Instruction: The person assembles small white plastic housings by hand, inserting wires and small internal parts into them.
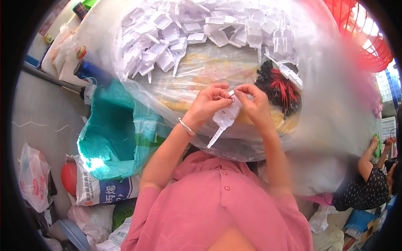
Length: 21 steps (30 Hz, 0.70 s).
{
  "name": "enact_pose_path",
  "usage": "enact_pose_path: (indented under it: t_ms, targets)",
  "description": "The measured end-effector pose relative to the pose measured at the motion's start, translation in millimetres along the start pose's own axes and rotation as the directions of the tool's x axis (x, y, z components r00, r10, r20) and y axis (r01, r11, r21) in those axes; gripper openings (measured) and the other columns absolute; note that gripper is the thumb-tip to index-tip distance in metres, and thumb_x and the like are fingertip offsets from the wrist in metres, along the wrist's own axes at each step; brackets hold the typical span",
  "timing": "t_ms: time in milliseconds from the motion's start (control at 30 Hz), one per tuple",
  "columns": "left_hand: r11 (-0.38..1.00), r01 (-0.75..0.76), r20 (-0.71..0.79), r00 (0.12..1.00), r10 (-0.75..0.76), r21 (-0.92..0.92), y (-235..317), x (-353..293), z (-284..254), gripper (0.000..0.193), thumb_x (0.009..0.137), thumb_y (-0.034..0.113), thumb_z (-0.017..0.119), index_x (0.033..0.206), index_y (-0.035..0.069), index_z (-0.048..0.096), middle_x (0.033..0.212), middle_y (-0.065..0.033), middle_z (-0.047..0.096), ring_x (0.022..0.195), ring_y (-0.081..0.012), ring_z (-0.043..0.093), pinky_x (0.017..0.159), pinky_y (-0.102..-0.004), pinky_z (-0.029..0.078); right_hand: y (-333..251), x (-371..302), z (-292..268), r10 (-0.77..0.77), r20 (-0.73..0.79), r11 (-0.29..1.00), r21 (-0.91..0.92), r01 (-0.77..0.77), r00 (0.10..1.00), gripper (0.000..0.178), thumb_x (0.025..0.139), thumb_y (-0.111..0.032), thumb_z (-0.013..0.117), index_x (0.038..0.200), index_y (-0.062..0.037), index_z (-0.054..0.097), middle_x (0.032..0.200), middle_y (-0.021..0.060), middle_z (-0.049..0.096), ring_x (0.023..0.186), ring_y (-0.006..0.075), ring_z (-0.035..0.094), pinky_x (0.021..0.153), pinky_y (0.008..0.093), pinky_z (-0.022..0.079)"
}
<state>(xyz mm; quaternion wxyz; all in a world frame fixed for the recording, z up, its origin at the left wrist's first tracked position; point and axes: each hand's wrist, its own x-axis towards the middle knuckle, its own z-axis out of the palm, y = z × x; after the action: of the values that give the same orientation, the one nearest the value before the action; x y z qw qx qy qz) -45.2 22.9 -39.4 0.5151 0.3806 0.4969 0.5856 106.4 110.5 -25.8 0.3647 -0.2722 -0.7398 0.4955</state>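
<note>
Between my two hands, over the near edge of the plastic-covered table, is a white plastic housing [228, 114] with a narrow stem pointing down toward me. My left hand [208, 105] is closed on its left side, thumb and forefinger pinched near the top end. A small dark loop, perhaps wire, shows at those fingertips. From the other side my right hand [256, 108] pinches the top end too; its fingertips partly hide the contact. Right of my hands lies a bundle of black and red wires [279, 90]. Many like white housings [167, 35] are heaped at the far side.
A teal woven sack [109, 131] gapes open at the left, beside a dark blue bottle [93, 72]. Below it sit a printed white sack [109, 188] and a red ball-like object [69, 178]. A red mesh basket [360, 35] stands far right. Another person [366, 184] works at right.
</note>
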Motion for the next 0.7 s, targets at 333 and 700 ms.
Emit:
enact_pose_path:
  t_ms: [333, 700]
  targets:
    - [0.944, 0.018, -0.018, 1.000, -0.025, -0.329, -6.6, -2.4, 4.1, 0.011, 0.080, 0.007, 0.068, 0.088, -0.001, 0.065, 0.121, -0.0096, 0.047, 0.092, -0.0128, 0.058, 0.076, -0.0245, 0.049, 2.9, -4.8, -1.1, -0.140, 0.102, 0.985, -0.091, 0.150, 0.985, 0.012, 0.082, -0.010, 0.059, 0.086, 0.0010, 0.060, 0.104, 0.0148, 0.056, 0.093, 0.0260, 0.057, 0.075, 0.0331, 0.046]
    - [0.966, -0.042, -0.076, 0.997, 0.024, -0.253, -9.4, -2.5, 2.6, 0.012, 0.079, 0.007, 0.069, 0.089, 0.001, 0.065, 0.123, -0.0112, 0.047, 0.103, -0.0136, 0.054, 0.082, -0.0258, 0.045, 3.0, -10.6, 4.5, -0.213, -0.058, 0.955, -0.225, 0.195, 0.975, 0.013, 0.079, -0.009, 0.063, 0.089, -0.0007, 0.061, 0.105, 0.0149, 0.057, 0.095, 0.0264, 0.056, 0.078, 0.0336, 0.045]
